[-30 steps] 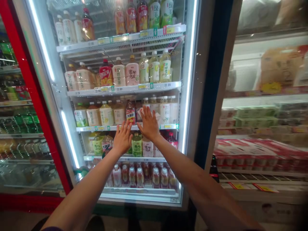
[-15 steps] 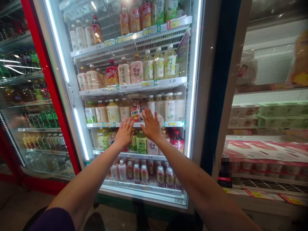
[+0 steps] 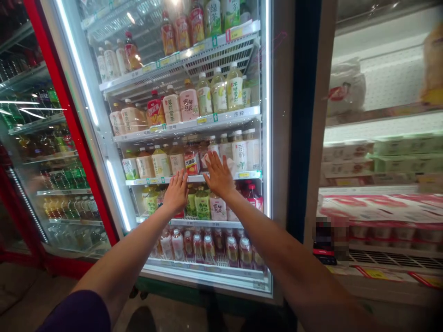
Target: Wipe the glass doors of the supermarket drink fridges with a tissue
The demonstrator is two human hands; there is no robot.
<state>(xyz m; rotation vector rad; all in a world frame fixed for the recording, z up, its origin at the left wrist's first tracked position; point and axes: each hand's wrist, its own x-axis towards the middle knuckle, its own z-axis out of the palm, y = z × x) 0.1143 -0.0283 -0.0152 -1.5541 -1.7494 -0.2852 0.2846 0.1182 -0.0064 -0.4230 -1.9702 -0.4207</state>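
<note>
My right hand (image 3: 219,176) lies against the glass door (image 3: 281,138) of a lit drinks fridge, its fingers stretched and a little apart. Under the palm and fingers it pins a thin white cloth (image 3: 230,165) to the glass, with only the cloth's edges showing. To its left, my left hand (image 3: 176,190) rests with outstretched fingers on or just before the same glass, holding nothing. Behind the door, a red-labelled tea bottle (image 3: 192,161) shows between the two hands. A green-labelled bottle (image 3: 202,204) stands on the shelf below.
Rows of bottled tea fill several white shelves (image 3: 187,124) behind the glass. A red-framed fridge (image 3: 65,152) with more drinks stands on the left. On the right is an open chiller with stacked packs (image 3: 367,212) and a small dark object (image 3: 323,244) at its edge.
My view has shifted and tilted slightly, moving the fridge leftward. Both hands stay at nearly the same place on the glass. My left fingers are closer together.
</note>
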